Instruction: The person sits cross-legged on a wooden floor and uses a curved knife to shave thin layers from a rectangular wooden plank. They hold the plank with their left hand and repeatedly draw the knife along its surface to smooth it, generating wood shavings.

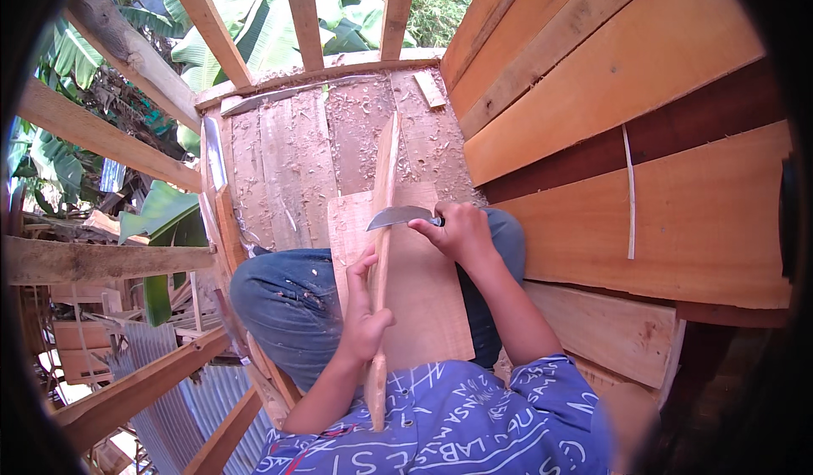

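Observation:
My left hand (364,310) grips a long thin wooden slat (386,170) that stands on edge and runs from my lap out over the plank floor. My right hand (457,231) holds a curved-bladed knife (398,216) by its handle, with the blade laid across the slat's edge and its tip pointing left. Under both hands a wide flat board (428,301) rests across my knees in blue jeans.
The plank floor (288,162) ahead is littered with wood shavings. A wall of orange-brown boards (644,102) rises on the right. Open wooden framing (127,52) stands left and ahead, with banana leaves beyond and corrugated metal sheets (169,407) below at left.

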The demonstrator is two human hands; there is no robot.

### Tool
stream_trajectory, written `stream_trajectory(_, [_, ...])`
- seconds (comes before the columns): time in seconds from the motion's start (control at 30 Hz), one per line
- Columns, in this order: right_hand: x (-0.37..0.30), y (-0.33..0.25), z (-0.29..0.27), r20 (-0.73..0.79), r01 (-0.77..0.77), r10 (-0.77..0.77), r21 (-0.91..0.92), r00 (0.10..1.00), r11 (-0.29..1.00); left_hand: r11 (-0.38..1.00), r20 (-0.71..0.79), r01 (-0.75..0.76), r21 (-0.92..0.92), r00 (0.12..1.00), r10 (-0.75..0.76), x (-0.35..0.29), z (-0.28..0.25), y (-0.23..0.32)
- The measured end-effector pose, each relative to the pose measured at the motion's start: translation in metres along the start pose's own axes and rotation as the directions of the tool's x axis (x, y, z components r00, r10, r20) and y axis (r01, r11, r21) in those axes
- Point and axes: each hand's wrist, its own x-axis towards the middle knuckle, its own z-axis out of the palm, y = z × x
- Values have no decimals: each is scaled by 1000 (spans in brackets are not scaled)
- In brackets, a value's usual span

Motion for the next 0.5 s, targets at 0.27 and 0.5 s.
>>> stream_trajectory(0.27, [23,22,6,-56,-253,258,82,965,964,996,11,-17,87,1000,16,-4,3,1])
stream_trajectory(0.5, [31,36,-3,-24,-388,395,137,919,911,991,21,7,135,1000,-10,-7,4,7])
